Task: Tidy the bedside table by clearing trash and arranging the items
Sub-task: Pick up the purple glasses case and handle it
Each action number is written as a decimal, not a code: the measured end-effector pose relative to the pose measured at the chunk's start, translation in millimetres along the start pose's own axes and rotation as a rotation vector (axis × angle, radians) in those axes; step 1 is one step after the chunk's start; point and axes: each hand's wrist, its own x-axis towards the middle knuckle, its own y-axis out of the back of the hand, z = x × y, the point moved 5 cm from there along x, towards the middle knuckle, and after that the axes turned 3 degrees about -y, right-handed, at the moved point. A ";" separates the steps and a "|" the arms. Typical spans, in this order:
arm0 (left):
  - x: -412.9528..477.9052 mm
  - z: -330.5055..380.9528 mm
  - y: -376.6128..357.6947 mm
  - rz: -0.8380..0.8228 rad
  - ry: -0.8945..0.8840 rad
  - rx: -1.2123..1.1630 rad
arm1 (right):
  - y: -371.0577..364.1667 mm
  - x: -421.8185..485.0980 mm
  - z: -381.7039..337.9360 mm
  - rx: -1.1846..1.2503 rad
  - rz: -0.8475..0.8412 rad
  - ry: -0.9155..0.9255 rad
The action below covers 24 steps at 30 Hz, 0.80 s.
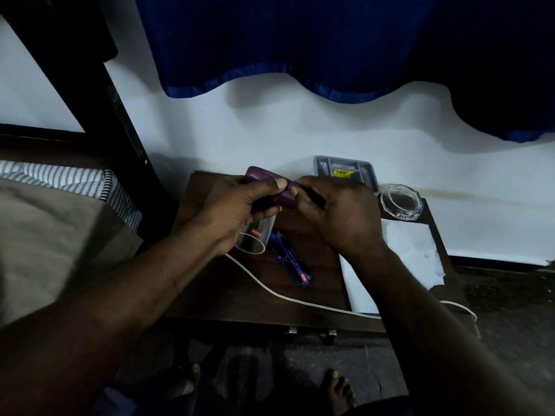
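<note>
Centrally, I see the left hand (237, 205) curled round a purple oblong case (285, 196), thumb across it, above the dark wooden bedside table (240, 298). The right hand (339, 217) grips a thin black stick (313, 196) beside the case's end.

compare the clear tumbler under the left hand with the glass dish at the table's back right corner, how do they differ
The tumbler lies on its side; the dish sits upright. The tumbler is tall with a red label; the dish is low, wide and faceted. The left hand hides part of the tumbler; the dish shows whole. Both are clear and look empty.
</note>
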 end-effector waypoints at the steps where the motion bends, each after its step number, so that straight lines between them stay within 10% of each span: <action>1: 0.2 -0.5 -0.2 0.003 0.005 0.003 | -0.3 0.3 0.1 -0.001 -0.009 -0.002; 14: -1.3 -8.5 -5.6 -0.053 0.022 0.005 | -5.3 4.1 31.9 0.289 -0.116 -0.176; 24: -1.2 -13.7 -10.7 -0.169 0.162 -0.137 | -22.9 -4.6 58.8 0.682 -0.048 -0.764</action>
